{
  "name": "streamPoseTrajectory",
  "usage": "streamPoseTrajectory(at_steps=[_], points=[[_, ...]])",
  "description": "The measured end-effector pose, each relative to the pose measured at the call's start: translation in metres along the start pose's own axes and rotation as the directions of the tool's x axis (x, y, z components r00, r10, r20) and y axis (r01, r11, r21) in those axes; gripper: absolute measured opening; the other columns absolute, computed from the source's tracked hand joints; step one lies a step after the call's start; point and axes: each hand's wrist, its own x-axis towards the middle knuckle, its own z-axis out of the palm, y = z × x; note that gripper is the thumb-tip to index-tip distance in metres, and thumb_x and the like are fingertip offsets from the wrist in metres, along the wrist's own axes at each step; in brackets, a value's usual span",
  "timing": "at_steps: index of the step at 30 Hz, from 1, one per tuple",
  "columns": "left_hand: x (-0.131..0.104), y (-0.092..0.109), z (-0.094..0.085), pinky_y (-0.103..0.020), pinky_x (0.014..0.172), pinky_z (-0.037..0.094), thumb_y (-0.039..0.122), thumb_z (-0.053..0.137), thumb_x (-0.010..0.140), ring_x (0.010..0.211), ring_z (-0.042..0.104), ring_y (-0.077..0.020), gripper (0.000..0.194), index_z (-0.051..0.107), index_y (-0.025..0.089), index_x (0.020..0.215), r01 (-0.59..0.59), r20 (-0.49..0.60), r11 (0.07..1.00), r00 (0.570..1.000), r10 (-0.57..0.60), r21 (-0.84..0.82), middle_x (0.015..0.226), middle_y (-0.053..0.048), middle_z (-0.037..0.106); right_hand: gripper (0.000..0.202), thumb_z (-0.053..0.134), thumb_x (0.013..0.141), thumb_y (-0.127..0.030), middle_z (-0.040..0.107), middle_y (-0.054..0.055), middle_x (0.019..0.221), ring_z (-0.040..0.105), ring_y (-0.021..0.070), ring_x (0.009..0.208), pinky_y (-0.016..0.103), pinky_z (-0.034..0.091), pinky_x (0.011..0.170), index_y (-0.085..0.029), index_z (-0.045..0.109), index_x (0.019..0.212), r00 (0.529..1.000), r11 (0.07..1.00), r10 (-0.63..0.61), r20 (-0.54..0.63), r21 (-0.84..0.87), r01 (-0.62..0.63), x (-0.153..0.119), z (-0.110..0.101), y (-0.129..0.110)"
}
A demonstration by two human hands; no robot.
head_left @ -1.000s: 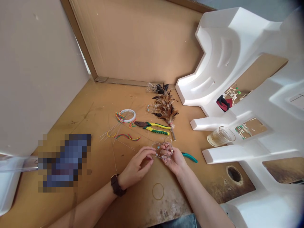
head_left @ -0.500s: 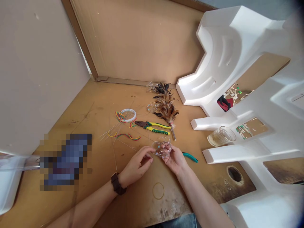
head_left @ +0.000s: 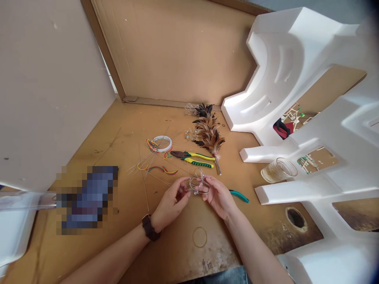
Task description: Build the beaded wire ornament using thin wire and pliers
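Observation:
Between my two hands is a small tangle of looped silver wire with clear beads (head_left: 197, 184). My left hand (head_left: 174, 199), with a dark watch on the wrist, pinches its left side between thumb and fingers. On its right side, the fingers of my right hand (head_left: 218, 195) curl round the loops. Yellow-green pliers (head_left: 192, 158) lie just beyond the hands. A teal tool handle (head_left: 239, 196) shows from behind my right hand; the rest of that tool is hidden. A yellowish ring (head_left: 199, 237) rests on the table between my forearms.
Beyond the pliers lie a feather bundle (head_left: 209, 132) and a white ring (head_left: 162, 144) with coloured cords and thin wires. White moulded foam (head_left: 278, 195) stands at the right, with a ribbed glass (head_left: 278, 170) among its arms. A blurred blue object (head_left: 91, 195) is at the left.
The wire tangle has turned and come upright between my hands. My left fingers have closed on its side, and my right hand has rotated from palm-up. The whole view has shifted slightly.

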Motion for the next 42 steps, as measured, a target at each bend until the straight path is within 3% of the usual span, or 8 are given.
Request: streamPoseTrajectory(at_steps=[5,9,14,18,28,34,38,42], points=[[0.006,-0.006,-0.002,-0.027,0.072,0.045,0.029,0.051,0.082,0.079,0.054,-0.0135,0.021,0.052,0.018,0.1,0.027,-0.027,0.991,0.999,-0.031,-0.133,0.091,-0.004,0.058,0.018,0.055,0.08,-0.021,0.059,0.01,0.11,0.062,0.0198,0.091,0.021,0.052,0.052,-0.013,0.059,0.095,0.991,0.998,0.062,0.121,-0.017,-0.06,-0.006,0.002,-0.007],[0.01,-0.011,-0.004,-0.022,0.06,0.045,0.032,0.052,0.081,0.07,0.052,-0.0107,0.02,0.053,0.017,0.094,0.087,-0.045,0.967,0.994,-0.1,-0.239,0.086,-0.003,0.057,0.021,0.05,0.082,-0.017,0.052,0.011,0.122,0.055,0.0214,0.106,0.024,0.053,0.066,-0.013,0.06,0.1,0.972,0.989,0.126,0.201,0.048,-0.138,-0.008,0.002,-0.014],[0.012,-0.009,-0.005,-0.02,0.055,0.044,0.033,0.056,0.078,0.064,0.049,-0.009,0.021,0.053,0.017,0.091,0.079,-0.094,0.946,0.989,-0.113,-0.313,0.081,-0.001,0.055,0.024,0.048,0.081,-0.014,0.053,0.014,0.121,0.053,0.022,0.109,0.024,0.052,0.073,-0.01,0.058,0.103,0.975,0.981,0.143,0.169,0.107,-0.162,-0.005,-0.003,-0.016],[0.012,-0.004,-0.006,-0.022,0.06,0.045,0.031,0.057,0.077,0.065,0.051,-0.0091,0.019,0.055,0.016,0.089,0.048,-0.115,0.963,0.99,-0.081,-0.266,0.08,-0.002,0.057,0.024,0.047,0.081,-0.015,0.053,0.014,0.122,0.054,0.0224,0.108,0.024,0.052,0.072,-0.01,0.058,0.103,0.981,0.986,0.13,0.147,0.086,-0.144,-0.005,-0.003,-0.015],[0.011,-0.004,-0.008,-0.026,0.068,0.044,0.027,0.057,0.078,0.074,0.051,-0.0127,0.015,0.06,0.017,0.089,-0.056,-0.165,0.988,0.986,0.032,-0.143,0.081,-0.002,0.053,0.024,0.054,0.077,-0.019,0.06,0.01,0.111,0.063,0.0162,0.081,0.015,0.044,0.041,-0.014,0.062,0.099,0.997,0.996,0.049,0.063,-0.079,-0.044,-0.007,0.001,-0.012],[0.008,0.005,-0.009,-0.032,0.078,0.046,0.023,0.053,0.081,0.089,0.052,-0.0165,0.013,0.06,0.019,0.091,-0.181,-0.146,0.981,0.975,0.17,-0.067,0.095,-0.006,0.053,0.019,0.05,0.079,-0.014,0.063,0.009,0.103,0.06,0.0078,0.063,0.013,0.04,0.038,-0.011,0.061,0.093,0.987,0.981,0.149,0.052,0.116,-0.154,-0.003,-0.002,-0.016],[0.005,0.012,-0.009,-0.034,0.081,0.046,0.02,0.049,0.083,0.097,0.052,-0.0185,0.016,0.059,0.019,0.096,-0.248,-0.079,0.968,0.967,0.243,-0.05,0.105,-0.009,0.056,0.019,0.049,0.078,-0.012,0.064,0.007,0.089,0.052,0.0036,0.051,0.009,0.035,0.033,-0.01,0.057,0.096,0.969,0.929,0.213,0.124,0.282,-0.24,0.001,-0.008,-0.016],[0.003,0.013,-0.009,-0.033,0.081,0.046,0.018,0.05,0.082,0.1,0.051,-0.0186,0.024,0.055,0.02,0.105,-0.266,-0.095,0.964,0.959,0.266,0.007,0.112,-0.009,0.054,0.021,0.048,0.078,-0.011,0.062,0.006,0.088,0.048,0.0026,0.048,0.008,0.035,0.032,-0.01,0.054,0.098,0.959,0.893,0.235,0.161,0.353,-0.278,0.005,-0.011,-0.014]])
